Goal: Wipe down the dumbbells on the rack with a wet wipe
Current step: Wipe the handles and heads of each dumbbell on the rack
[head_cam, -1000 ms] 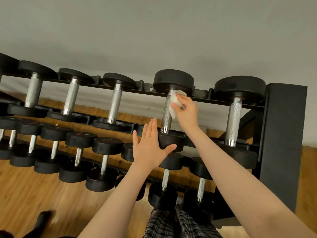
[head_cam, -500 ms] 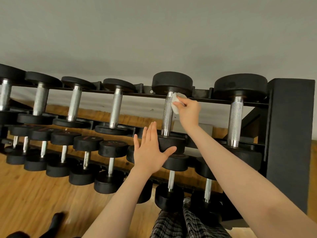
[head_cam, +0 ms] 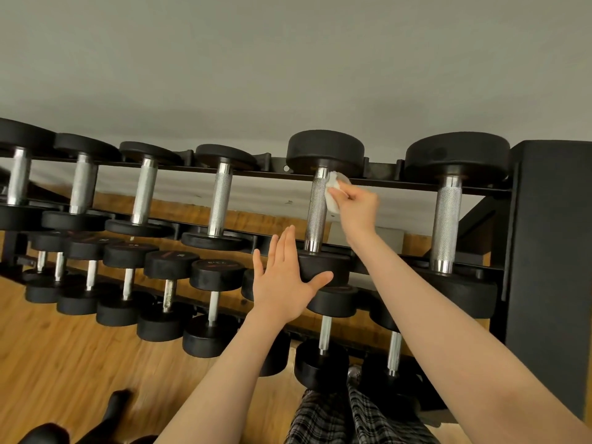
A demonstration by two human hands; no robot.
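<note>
- The wet wipe (head_cam: 333, 195), a small white wad, sits against the right side of the knurled steel handle (head_cam: 316, 213) of one dumbbell, near its top end, just under the far black head (head_cam: 325, 152).
- The right hand (head_cam: 357, 208) pinches the wipe between curled fingers and thumb; compared with a second ago the wipe has crept higher up the handle, closer to the far head.
- That dumbbell lies on the top tier of the black rack (head_cam: 544, 251), second from the right end (a larger dumbbell (head_cam: 448, 219) lies beside it to the right).
- The left hand (head_cam: 283, 280) is flat with straight fingers, palm against the left side of the dumbbell's near head (head_cam: 323, 267) and thumb across its front, as it was in both earlier frames.
- More dumbbells run leftward along the top tier, with smaller ones on the tier (head_cam: 166, 267) below.
- The view has shifted a little, so more of the left part of the rack shows than a second ago.
- Wooden floor (head_cam: 64, 363) lies beneath, and plaid fabric (head_cam: 352, 418) shows at the bottom edge.
</note>
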